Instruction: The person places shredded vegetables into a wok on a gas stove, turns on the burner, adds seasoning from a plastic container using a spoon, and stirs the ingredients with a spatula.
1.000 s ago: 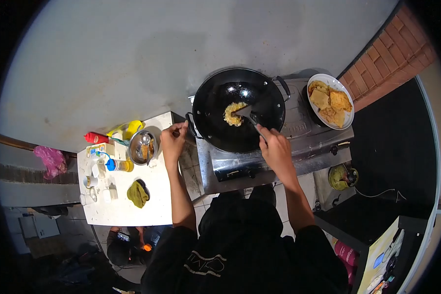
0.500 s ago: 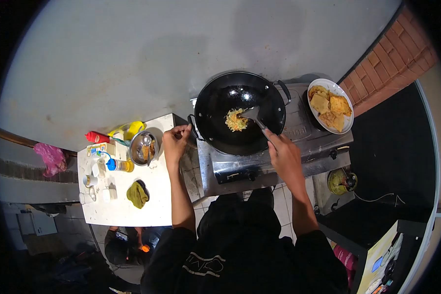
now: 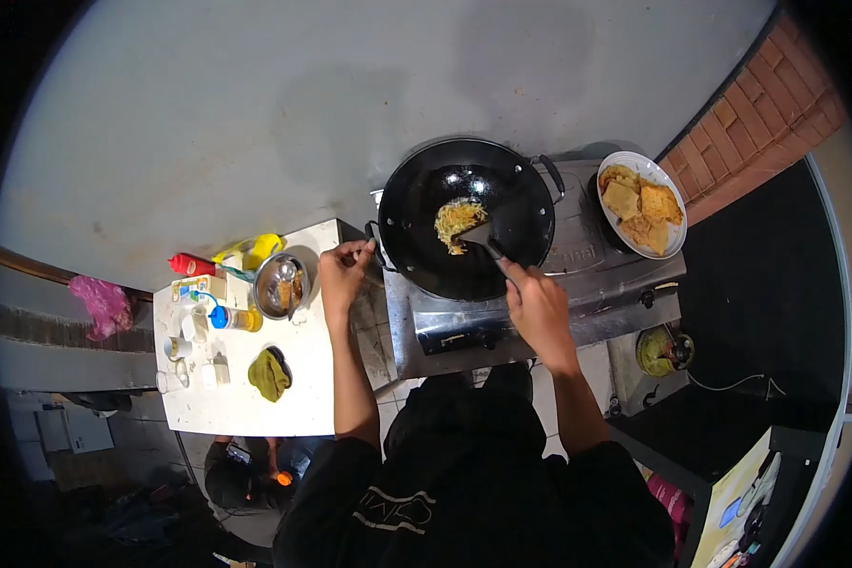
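Note:
A black two-handled wok sits on the left side of a metal gas stove. In its middle lies a small heap of shredded, yellowish food. My right hand is wrapped round the dark handle of a spatula, whose metal blade touches the heap's lower right side. With closed fingers my left hand grips the wok's left handle. To the right of the wok, a white plate carries several golden fried pieces.
Left of the stove stands a white table with a metal bowl, a red bottle, a blue-capped bottle and a green cloth. Another person is low beyond the table. A wall rises behind the wok.
The spatula and my right hand have shifted slightly down and left. The food heap looks more spread out toward the upper right. My left hand stays on the wok handle.

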Demonstrator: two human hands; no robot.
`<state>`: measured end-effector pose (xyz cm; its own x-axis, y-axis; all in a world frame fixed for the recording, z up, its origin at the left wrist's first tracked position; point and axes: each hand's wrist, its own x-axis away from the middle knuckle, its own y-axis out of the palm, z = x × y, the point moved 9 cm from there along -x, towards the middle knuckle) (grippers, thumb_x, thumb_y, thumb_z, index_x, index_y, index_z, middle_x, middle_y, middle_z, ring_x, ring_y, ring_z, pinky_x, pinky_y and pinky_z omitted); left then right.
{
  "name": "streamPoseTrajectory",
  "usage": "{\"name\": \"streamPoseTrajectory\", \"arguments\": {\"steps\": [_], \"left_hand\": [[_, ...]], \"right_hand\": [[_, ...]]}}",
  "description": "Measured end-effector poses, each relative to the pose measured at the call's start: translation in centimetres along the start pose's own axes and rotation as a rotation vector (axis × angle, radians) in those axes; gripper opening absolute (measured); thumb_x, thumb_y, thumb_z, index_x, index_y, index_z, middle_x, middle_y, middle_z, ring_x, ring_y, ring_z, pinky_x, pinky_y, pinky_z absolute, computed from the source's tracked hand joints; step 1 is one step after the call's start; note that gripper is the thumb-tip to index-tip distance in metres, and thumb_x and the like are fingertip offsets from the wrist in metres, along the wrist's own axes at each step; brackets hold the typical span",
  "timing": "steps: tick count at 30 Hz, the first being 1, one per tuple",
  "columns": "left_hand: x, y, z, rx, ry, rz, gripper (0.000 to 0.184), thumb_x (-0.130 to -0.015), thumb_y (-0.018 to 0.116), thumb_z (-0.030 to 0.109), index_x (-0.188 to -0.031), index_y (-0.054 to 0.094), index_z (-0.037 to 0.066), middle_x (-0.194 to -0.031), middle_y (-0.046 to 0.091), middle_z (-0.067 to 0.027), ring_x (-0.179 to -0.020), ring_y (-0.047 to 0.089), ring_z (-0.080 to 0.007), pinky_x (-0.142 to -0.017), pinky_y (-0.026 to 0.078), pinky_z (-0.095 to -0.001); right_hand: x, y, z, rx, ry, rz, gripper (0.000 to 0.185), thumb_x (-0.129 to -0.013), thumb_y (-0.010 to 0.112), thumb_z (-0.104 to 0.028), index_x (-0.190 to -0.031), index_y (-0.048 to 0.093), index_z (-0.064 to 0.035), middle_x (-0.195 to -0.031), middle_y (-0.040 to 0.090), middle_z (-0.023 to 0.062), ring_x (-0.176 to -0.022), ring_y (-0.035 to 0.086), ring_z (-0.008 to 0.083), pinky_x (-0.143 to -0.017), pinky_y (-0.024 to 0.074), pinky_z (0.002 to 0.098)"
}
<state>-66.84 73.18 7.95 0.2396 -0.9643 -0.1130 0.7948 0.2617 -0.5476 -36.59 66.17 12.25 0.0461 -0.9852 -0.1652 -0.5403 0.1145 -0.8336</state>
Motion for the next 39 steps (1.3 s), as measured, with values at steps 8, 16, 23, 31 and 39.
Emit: {"name": "streamPoseTrajectory", "arguments": {"steps": [8, 16, 23, 31, 39], "left_hand": [[-0.2, 0.1, -0.2, 0.026, 0.051, 0.039, 0.025, -0.079, 0.075, 0.019, -0.084, 0.070, -0.005, -0.058, 0.055, -0.0005, -0.053, 0.044, -0.0055, -0.049, 0.037, -0.0227], [-0.2, 0.4, -0.2, 0.013, -0.043, -0.014, 0.030, -0.080, 0.073, 0.023, -0.087, 0.070, -0.006, -0.065, 0.061, -0.0038, -0.062, 0.050, -0.0089, -0.060, 0.042, -0.0252], [-0.3, 0.1, 0.0, 0.043, 0.013, 0.033, 0.025, -0.079, 0.074, 0.018, -0.084, 0.070, -0.005, -0.056, 0.052, 0.0012, -0.052, 0.042, -0.0044, -0.048, 0.035, -0.0225], [-0.4, 0.2, -0.3, 0.039, 0.041, 0.025, 0.024, -0.080, 0.074, 0.017, -0.084, 0.069, -0.006, -0.056, 0.052, 0.0015, -0.053, 0.043, -0.0045, -0.048, 0.036, -0.0222], [-0.3, 0.2, 0.1, 0.039, 0.034, 0.009, 0.025, -0.080, 0.074, 0.019, -0.085, 0.070, -0.005, -0.058, 0.055, -0.0002, -0.054, 0.045, -0.0049, -0.050, 0.038, -0.0224]], "right_hand": [[-1.1, -0.4, 0.0, -0.042, -0.065, 0.111, 0.030, -0.080, 0.060, -0.005, -0.110, 0.062, -0.0075, -0.080, 0.061, 0.0174, -0.072, 0.060, 0.0385, -0.062, 0.0473, 0.0456], [-2.0, 0.0, 0.7, -0.025, -0.040, 0.100, 0.027, -0.084, 0.058, -0.010, -0.111, 0.063, -0.0077, -0.084, 0.062, 0.0181, -0.073, 0.063, 0.0365, -0.064, 0.0499, 0.0439], [-1.2, -2.2, 0.9, 0.007, -0.028, 0.102, 0.029, -0.085, 0.058, -0.008, -0.113, 0.063, -0.0087, -0.080, 0.060, 0.0172, -0.069, 0.062, 0.0345, -0.062, 0.0493, 0.0423], [2.2, -3.6, -0.7, -0.039, -0.034, -0.002, 0.029, -0.086, 0.057, -0.008, -0.114, 0.063, -0.0085, -0.080, 0.059, 0.0170, -0.069, 0.061, 0.0339, -0.061, 0.0484, 0.0417], [0.3, -0.4, 0.3, -0.046, -0.034, 0.019, 0.031, -0.083, 0.059, -0.008, -0.113, 0.062, -0.0067, -0.082, 0.061, 0.0182, -0.073, 0.061, 0.0360, -0.064, 0.0476, 0.0435]]}}
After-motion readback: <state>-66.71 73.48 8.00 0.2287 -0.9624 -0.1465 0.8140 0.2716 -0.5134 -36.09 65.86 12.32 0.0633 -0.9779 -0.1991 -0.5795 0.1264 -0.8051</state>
